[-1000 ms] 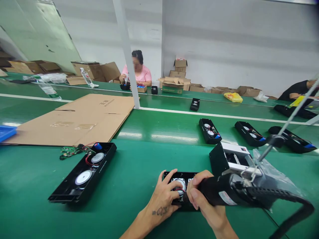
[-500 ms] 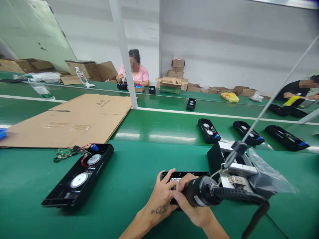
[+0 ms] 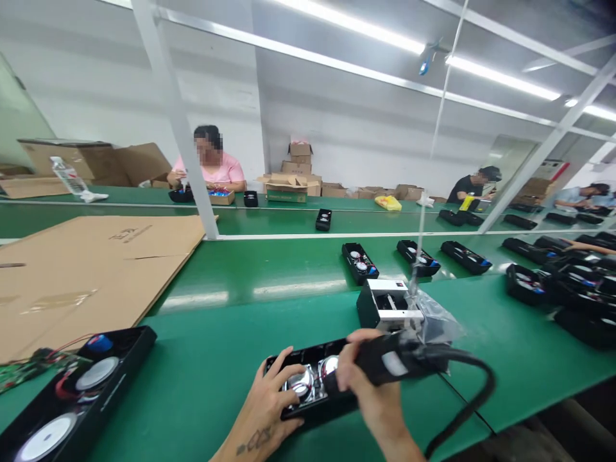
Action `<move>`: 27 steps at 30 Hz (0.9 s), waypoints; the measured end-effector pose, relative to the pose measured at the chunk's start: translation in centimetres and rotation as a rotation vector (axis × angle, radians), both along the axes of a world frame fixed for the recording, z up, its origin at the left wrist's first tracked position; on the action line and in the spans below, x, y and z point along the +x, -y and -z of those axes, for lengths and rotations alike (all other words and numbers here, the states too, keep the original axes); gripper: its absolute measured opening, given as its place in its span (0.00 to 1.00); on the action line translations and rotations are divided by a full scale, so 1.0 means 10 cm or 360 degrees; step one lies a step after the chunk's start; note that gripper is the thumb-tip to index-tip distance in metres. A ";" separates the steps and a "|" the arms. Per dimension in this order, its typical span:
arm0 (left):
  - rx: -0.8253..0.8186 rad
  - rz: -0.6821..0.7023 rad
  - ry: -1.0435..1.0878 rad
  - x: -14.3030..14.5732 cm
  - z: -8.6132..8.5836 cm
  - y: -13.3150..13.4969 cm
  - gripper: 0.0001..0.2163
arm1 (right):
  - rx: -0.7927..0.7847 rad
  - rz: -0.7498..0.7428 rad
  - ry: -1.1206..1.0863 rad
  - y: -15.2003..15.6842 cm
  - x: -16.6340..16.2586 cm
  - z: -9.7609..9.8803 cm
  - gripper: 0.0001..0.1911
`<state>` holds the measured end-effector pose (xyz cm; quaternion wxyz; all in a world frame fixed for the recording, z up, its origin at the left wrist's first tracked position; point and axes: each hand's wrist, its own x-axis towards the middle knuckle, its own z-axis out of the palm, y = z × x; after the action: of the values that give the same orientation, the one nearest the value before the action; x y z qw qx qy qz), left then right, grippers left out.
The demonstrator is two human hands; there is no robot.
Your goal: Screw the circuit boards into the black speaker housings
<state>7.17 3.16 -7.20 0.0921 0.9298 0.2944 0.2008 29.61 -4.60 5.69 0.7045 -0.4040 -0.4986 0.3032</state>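
Speaker case (image 3: 310, 410) lies under my left hand (image 3: 264, 401), fingers open and pressing on it; my right hand (image 3: 368, 382) closes around a black corded tool (image 3: 378, 356), its white label (image 3: 394, 364) too small to read.

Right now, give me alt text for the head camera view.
The person's left hand rests on an open black speaker housing with two round drivers, while the right hand holds a corded black power tool above it. Similar housings lie along the green workbench.

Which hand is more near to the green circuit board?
The left hand is nearer: it rests on the black speaker housing, right of the green circuit board. The right hand is farther right, holding a black electric screwdriver.
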 end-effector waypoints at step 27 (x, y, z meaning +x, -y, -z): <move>0.0195 -0.0076 -0.0010 0.55 -0.33 0.32 0.17 | -0.0360 0.0205 -0.0064 0.29 1.18 -0.09 0.14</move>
<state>12.62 0.01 -3.89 0.0292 0.9271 0.3038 0.2177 41.37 -7.50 6.54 0.6823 -0.5057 -0.4201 0.3197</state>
